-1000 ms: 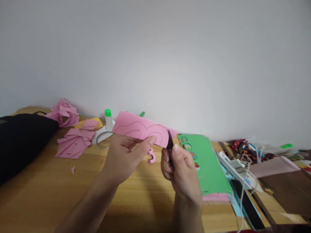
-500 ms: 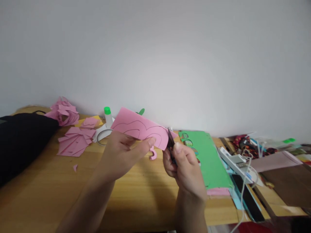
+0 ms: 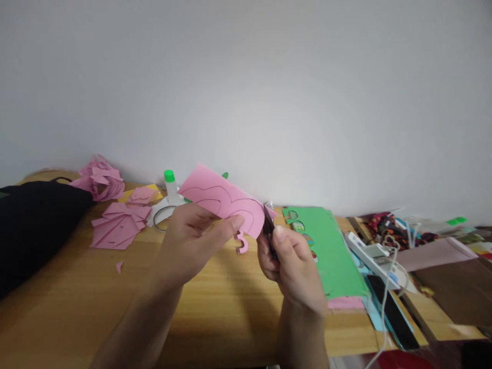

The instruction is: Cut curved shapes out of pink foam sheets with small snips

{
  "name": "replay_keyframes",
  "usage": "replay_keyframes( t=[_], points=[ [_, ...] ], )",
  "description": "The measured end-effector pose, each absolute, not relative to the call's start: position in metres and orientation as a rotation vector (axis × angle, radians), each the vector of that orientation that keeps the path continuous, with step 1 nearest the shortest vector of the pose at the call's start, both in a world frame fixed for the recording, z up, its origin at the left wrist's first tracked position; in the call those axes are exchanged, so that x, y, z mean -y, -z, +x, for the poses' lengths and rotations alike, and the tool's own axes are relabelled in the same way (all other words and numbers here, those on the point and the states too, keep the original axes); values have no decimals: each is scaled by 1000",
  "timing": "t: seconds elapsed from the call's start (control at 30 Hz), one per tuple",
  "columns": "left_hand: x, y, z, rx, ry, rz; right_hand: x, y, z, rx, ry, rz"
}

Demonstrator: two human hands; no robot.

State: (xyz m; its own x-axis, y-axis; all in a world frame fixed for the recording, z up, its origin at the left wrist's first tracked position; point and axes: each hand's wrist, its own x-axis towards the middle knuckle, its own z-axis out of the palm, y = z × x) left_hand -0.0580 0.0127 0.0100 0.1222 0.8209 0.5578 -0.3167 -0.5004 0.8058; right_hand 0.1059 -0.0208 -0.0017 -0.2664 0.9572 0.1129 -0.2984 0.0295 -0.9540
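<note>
Between thumb and fingers, my left hand pinches a sheet of pink paper above the table. Curved dark outlines, like a rounded number, are drawn on the sheet. My right hand is closed round a pair of dark scissors, whose blades meet the paper's right edge along the outer curve. The scissor handles are mostly hidden by my fingers. Under the sheet, a pink cut-out shaped like a 3 lies on the table, partly covered.
Pink paper scraps and a glue stick with a green cap stand left, beside a black bag. On the right lie a green board, a white power strip with cable, and a phone.
The pink paper has tilted and turned slightly in my left hand, its upper left corner shifting right and up. The scissors stay at its right edge.
</note>
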Motion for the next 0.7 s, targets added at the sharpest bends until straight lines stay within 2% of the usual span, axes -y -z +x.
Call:
replay_keyframes(
  t=[0.7],
  points=[
    [-13, -7, -58, -431, -1559, 1363, 22, 1, 106, 1233, -1458, -818]
  ],
)
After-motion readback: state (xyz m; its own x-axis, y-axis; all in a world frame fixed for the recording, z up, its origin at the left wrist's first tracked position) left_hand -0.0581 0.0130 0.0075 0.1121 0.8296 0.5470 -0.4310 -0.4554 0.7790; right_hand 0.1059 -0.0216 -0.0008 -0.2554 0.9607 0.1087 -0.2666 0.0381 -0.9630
